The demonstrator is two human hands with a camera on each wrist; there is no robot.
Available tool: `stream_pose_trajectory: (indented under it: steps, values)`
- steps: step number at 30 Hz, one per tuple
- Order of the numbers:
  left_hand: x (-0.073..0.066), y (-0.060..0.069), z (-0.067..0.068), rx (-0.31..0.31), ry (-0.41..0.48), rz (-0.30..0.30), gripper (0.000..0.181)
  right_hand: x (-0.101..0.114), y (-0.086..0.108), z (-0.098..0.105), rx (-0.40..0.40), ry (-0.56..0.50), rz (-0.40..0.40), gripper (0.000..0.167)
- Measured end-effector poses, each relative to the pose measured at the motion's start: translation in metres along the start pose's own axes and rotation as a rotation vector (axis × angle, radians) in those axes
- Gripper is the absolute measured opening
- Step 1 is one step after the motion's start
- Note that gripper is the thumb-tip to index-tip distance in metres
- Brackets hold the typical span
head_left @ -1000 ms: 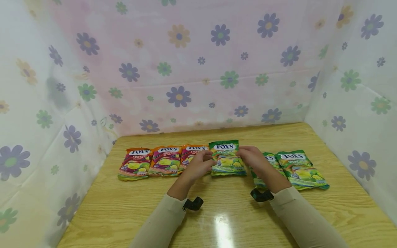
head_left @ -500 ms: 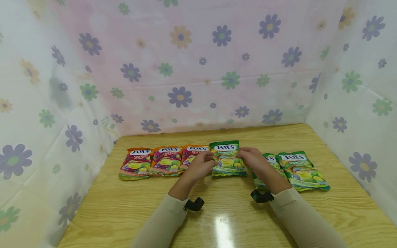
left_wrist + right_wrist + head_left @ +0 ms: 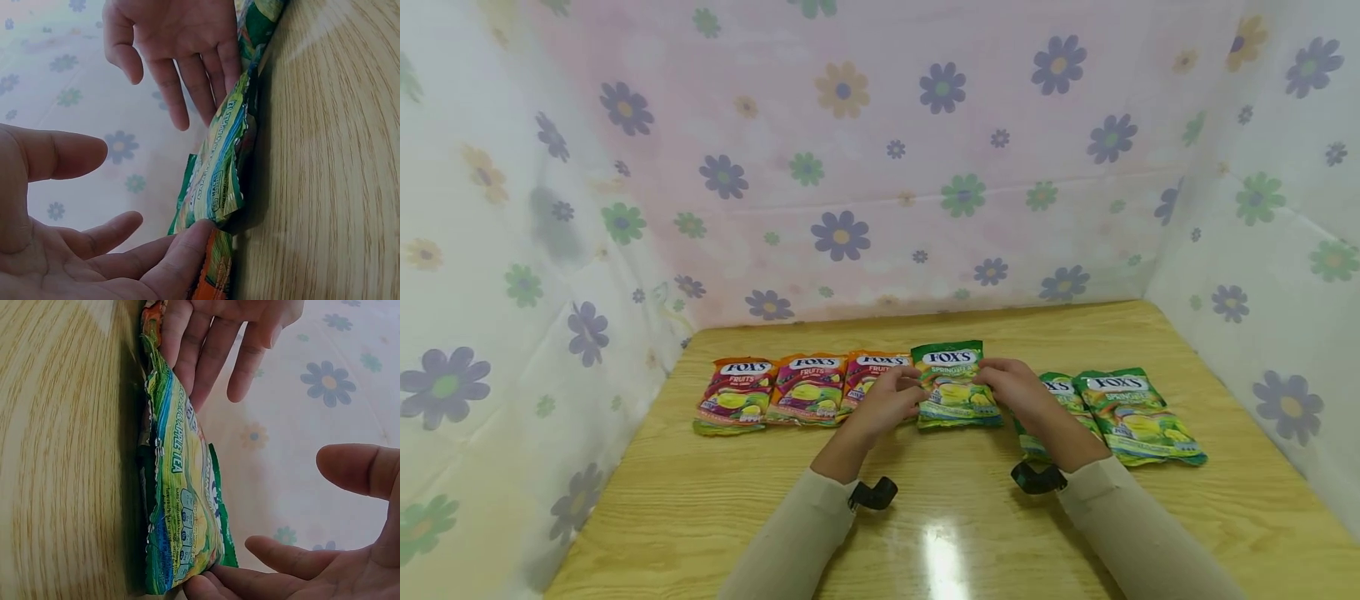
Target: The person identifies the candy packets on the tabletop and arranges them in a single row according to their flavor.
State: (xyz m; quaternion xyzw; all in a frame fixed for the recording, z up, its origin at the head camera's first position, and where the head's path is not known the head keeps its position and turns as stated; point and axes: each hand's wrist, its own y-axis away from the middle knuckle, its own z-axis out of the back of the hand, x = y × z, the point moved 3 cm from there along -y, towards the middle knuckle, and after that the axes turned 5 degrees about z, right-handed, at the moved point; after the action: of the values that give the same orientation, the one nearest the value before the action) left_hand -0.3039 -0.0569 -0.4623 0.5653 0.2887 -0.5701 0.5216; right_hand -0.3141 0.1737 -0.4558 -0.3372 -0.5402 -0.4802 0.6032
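Observation:
A green Fox's Spring Tea candy bag (image 3: 955,392) lies face up on the table between my two hands. My left hand (image 3: 886,408) is at its left side, with fingertips touching the bag's edge in the left wrist view. On the other side my right hand (image 3: 1021,396) touches the right edge. In both wrist views the thumbs stand away from the bag and the fingers are relaxed, not wrapped round it. Left of it, three red Fox's Fruits bags (image 3: 808,392) lie in a row, the nearest one partly hidden by my left hand.
Two more green candy bags (image 3: 1138,421) lie at the right, one partly covered by my right hand and forearm. The wooden table (image 3: 700,517) meets flower-patterned cloth (image 3: 880,192) at the back and on both sides. Each wrist wears a black camera mount (image 3: 874,493).
The view has shifted slightly, so everything sits a little further right in the picture. Hands and bags otherwise keep almost the same places relative to each other.

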Motion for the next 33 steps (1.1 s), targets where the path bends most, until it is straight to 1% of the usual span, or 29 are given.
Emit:
stream_pose_trajectory:
  steps: [4,8,11,16,22,26,29,33]
  values:
    - [0.0,0.002,0.003,0.003,0.009,-0.006,0.056,-0.001,-0.003,-0.002,0.0,0.008,0.004,0.062]
    - [0.004,0.003,0.006,-0.031,0.026,-0.006,0.052,-0.001,-0.006,-0.005,0.019,0.013,0.013,0.064]
    - [0.004,0.003,0.007,-0.038,0.033,-0.012,0.051,-0.001,-0.008,-0.007,0.02,0.02,0.008,0.064]
    - [0.001,0.001,0.003,-0.011,0.022,-0.018,0.054,-0.004,-0.005,-0.001,-0.01,0.026,-0.013,0.061]
    - [-0.001,0.003,0.0,-0.035,0.003,-0.016,0.054,-0.005,-0.003,0.001,-0.005,0.017,-0.001,0.06]
    - [-0.003,0.006,-0.001,-0.045,-0.033,-0.035,0.055,-0.004,-0.002,0.001,-0.014,0.024,-0.002,0.061]
    - [-0.006,0.007,-0.004,-0.051,-0.055,-0.049,0.054,-0.001,0.002,0.004,-0.014,0.06,0.002,0.063]
    - [-0.013,0.007,-0.011,-0.048,-0.068,-0.07,0.051,0.008,0.01,0.011,-0.001,0.157,0.04,0.065]
